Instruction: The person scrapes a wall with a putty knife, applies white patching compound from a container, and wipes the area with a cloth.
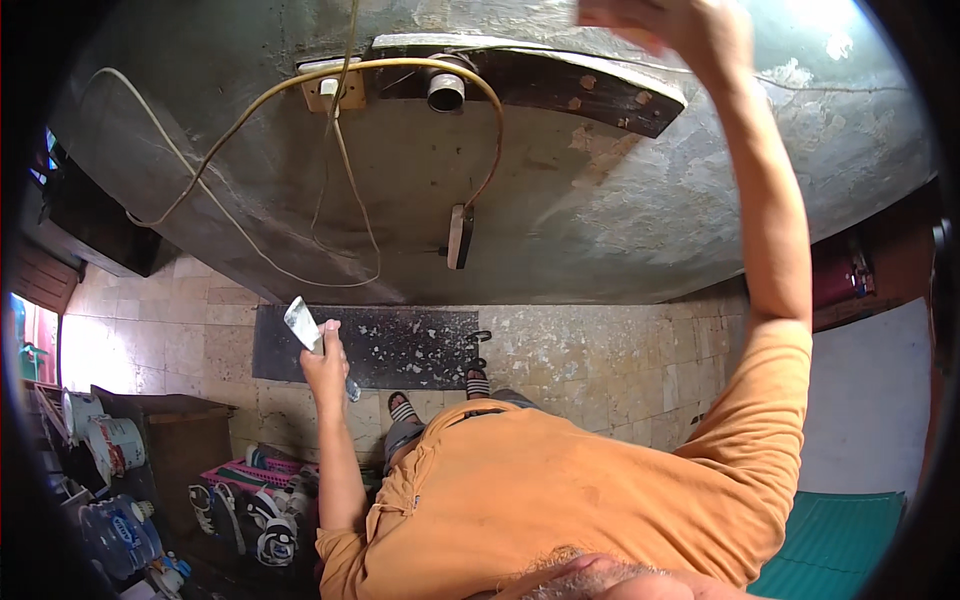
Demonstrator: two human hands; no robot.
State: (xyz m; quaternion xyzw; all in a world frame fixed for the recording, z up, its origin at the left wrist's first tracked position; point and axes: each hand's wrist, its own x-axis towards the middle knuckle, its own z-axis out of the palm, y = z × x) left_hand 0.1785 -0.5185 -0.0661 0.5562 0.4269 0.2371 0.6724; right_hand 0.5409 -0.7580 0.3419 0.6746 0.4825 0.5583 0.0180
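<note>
Metal scraper (305,330) was clenched in the left hand (327,368), held out over the tiled floor (600,360). Right hand (690,25) was raised against the wall (600,200); its grip could not be told.

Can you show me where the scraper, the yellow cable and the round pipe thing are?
scraper (300,323): head view, on its flat metal blade.
yellow cable (262,95): head view, on its upper curve.
round pipe fitting (446,92): head view, on its open end.
</note>
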